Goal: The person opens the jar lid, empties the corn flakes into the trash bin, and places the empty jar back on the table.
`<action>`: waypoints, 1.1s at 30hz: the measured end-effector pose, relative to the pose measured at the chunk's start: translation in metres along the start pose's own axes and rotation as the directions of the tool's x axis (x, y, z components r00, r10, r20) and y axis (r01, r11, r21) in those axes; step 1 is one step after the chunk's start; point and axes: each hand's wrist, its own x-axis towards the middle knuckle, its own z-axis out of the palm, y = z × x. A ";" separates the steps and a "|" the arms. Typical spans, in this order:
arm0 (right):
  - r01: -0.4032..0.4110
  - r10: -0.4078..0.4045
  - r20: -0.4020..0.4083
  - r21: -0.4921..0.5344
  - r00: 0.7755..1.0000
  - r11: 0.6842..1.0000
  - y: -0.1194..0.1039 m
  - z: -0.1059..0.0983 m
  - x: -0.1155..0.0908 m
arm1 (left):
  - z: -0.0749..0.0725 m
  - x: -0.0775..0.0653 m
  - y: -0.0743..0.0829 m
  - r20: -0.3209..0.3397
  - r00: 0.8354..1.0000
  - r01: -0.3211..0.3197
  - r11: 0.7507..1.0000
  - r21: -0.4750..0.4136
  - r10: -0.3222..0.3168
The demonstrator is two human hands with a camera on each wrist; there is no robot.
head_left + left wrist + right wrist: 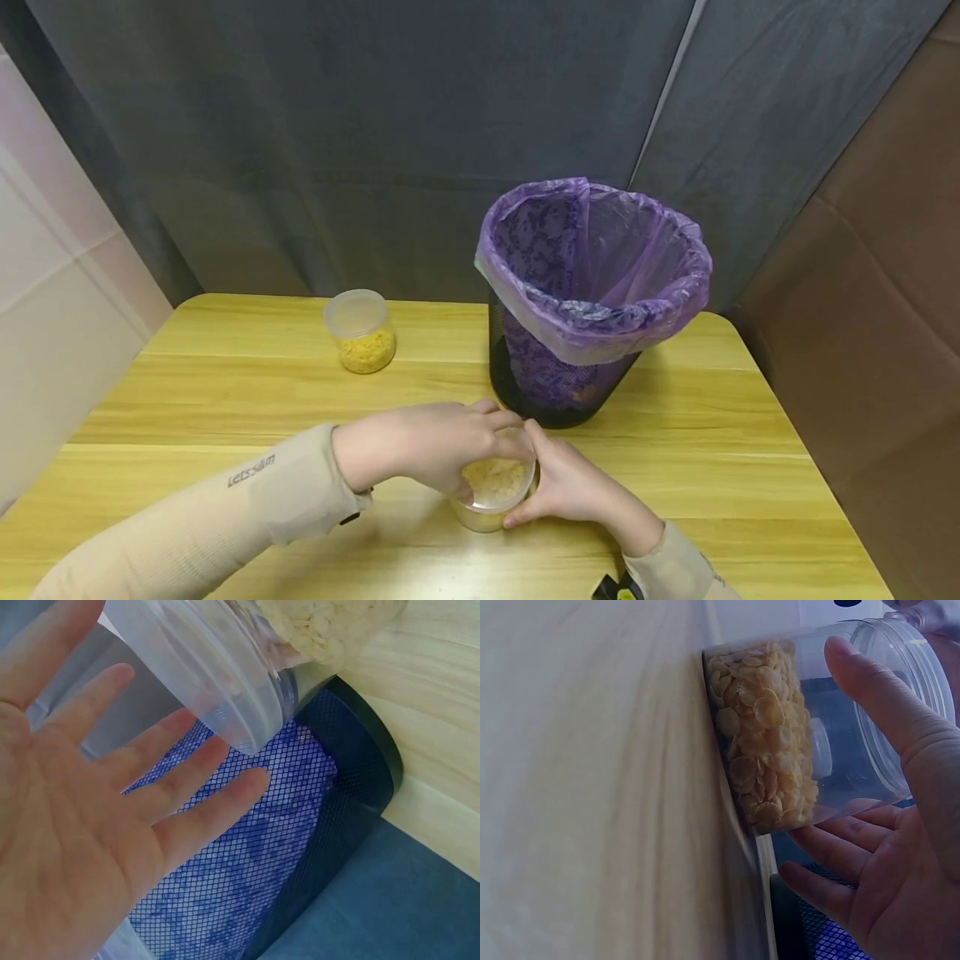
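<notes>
One clear plastic jar [821,712], pale flakes [765,739] inside: right hand [566,485] clasped its wall, left hand [453,442] gripped the lid [210,671]; keeping it upright seemed wise.

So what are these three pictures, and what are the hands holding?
There's no robot, just a person's two bare hands. The wide picture comes from a camera on their head, the others from cameras on their wrists. The left hand grips the round, translucent plastic lid, while the right hand holds the clear plastic jar of pale flakes. On the pale yellow wooden table also stand a second clear plastic jar with bright yellow bits and a black mesh bin lined with a purple plastic bag.
</notes>
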 end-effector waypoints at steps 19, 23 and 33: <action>0.024 -0.024 -0.028 0.019 0.999 1.000 0.004 0.002 -0.002 | 0.006 0.006 0.005 -0.019 0.997 0.076 0.995 0.067 -0.075; 0.033 -0.033 -0.033 0.009 0.999 0.999 0.003 0.002 -0.001 | 0.009 0.007 0.009 -0.073 0.991 0.122 0.986 0.117 -0.114; 0.029 -0.028 -0.013 0.023 1.000 0.999 0.002 0.002 0.000 | 0.021 0.008 0.016 -0.201 0.961 0.231 0.950 0.211 -0.189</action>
